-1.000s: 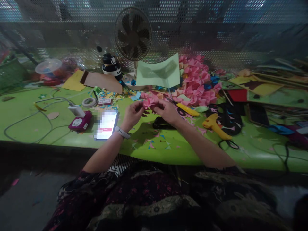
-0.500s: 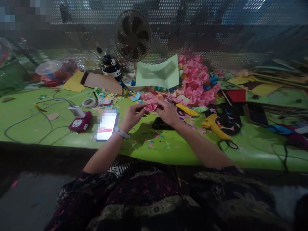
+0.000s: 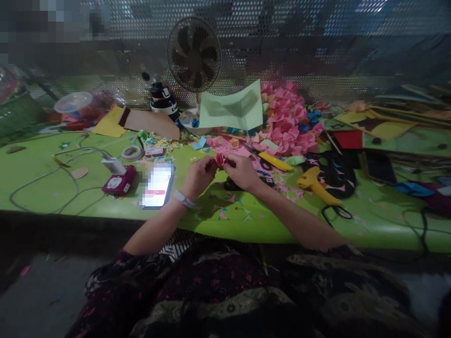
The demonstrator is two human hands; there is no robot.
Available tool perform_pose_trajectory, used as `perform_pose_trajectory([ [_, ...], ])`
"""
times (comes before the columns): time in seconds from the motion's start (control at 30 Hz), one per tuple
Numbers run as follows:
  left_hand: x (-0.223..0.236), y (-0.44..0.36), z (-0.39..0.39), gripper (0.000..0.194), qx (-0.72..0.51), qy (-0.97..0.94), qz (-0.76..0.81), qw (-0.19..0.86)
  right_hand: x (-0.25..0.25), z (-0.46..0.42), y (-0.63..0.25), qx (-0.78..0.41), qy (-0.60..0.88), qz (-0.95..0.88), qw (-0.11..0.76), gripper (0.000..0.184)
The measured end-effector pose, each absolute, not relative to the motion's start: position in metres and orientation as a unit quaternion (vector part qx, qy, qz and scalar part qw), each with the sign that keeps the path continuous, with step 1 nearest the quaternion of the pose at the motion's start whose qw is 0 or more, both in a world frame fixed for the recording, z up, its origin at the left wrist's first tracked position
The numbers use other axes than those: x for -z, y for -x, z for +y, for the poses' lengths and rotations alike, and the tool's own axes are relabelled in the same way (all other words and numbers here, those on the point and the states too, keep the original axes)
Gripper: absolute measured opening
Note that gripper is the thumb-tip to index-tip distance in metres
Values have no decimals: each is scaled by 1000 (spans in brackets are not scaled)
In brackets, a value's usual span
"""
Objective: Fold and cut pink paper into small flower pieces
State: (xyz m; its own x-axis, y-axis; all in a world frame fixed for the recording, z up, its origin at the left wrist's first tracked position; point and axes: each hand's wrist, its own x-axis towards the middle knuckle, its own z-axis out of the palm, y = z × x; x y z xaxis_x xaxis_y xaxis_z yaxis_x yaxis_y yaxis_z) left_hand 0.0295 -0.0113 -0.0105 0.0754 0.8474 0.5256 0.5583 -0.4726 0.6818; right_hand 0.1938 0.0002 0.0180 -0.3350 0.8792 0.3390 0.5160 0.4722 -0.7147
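Observation:
Between my two hands is a small folded pink paper piece (image 3: 220,160), held up above the green table (image 3: 197,229). My left hand (image 3: 200,174), with a pale band on its wrist, pinches the piece's left side. The fingers of my right hand (image 3: 243,171) close on its right side and hide part of it. Beneath my right hand lies a black stapler-like object (image 3: 232,184), partly covered. Behind the hands rises a heap of folded pink paper pieces (image 3: 287,117). Yellow-handled scissors (image 3: 275,161) lie just past my right hand.
A lit phone (image 3: 157,187) and a purple adapter (image 3: 120,182) with cables lie left. To the right are a yellow glue gun (image 3: 319,185) and a dark phone (image 3: 379,167). A fan (image 3: 194,54), a bottle (image 3: 164,101) and a green sheet (image 3: 230,110) stand behind; paper scraps are scattered around.
The pink piece has gone from a wide, spread shape to a narrower, gathered one. My hands have drawn closer together around it and sit slightly lower.

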Motion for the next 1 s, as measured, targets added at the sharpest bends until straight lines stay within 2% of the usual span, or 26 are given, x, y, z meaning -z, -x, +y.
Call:
perform_pose_trajectory([
  [0.13,14,-33,-15,19,-409,-745,523,63,-17,-1,-193,-254,462,-786,324,19],
  [0.27,16,-34,-13,18,-402,-748,523,73,-16,-1,-193,-280,462,-775,329,17],
  [0.33,14,-32,-10,15,-430,-733,516,111,-14,2,-194,-308,454,-760,348,16],
  [0.47,12,-27,-2,12,-501,-660,497,256,-9,15,-197,-379,444,-711,392,34],
  [0.57,11,-25,2,20,-544,-606,468,344,-6,23,-200,-403,437,-698,399,28],
  [0.67,9,-25,3,31,-580,-563,446,383,-8,25,-203,-334,453,-730,388,15],
  [0.8,3,-23,4,37,-584,-537,435,427,-14,24,-207,-258,473,-761,362,16],
  [1.0,1,-17,9,28,-548,-520,465,461,-10,29,-206,-332,454,-742,364,21],
])
